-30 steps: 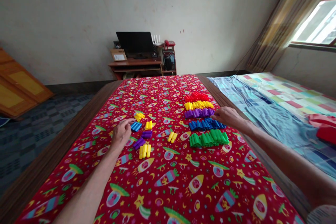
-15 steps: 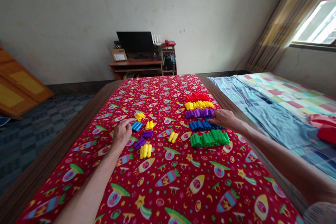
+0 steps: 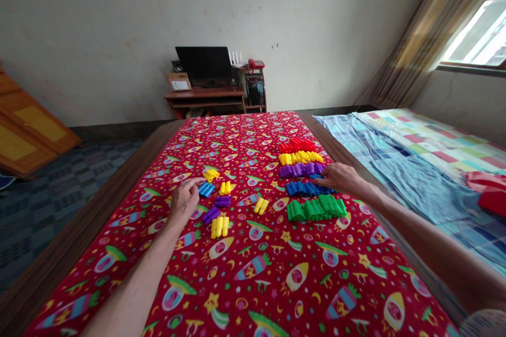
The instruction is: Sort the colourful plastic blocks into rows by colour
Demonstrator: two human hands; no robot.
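Observation:
My left hand (image 3: 185, 199) lies over the left part of the red cloth, its index finger stretched toward a small blue ribbed plastic piece (image 3: 206, 189) and its other fingers bent. Around that piece lie several yellow pieces (image 3: 220, 227) and two purple pieces (image 3: 211, 215). My right hand (image 3: 340, 177) is at the right end of the blue row (image 3: 301, 188), fingers closed on a blue plastic piece (image 3: 315, 176) that sticks out by the fingertips. The hand partly hides the row's end. Just behind runs a purple row (image 3: 300, 169); a green row (image 3: 316, 208) lies in front.
A yellow row (image 3: 300, 158) and a red row (image 3: 296, 145) lie farther back. The patterned red cloth (image 3: 253, 274) covers the table, whose brown edge (image 3: 130, 189) shows. A bed (image 3: 415, 168) stands to the right, and a desk (image 3: 205, 92) with a monitor against the wall.
My right hand has shifted slightly to the right, and a blue piece now shows at its fingertips above the blue row. My left hand has stayed in place.

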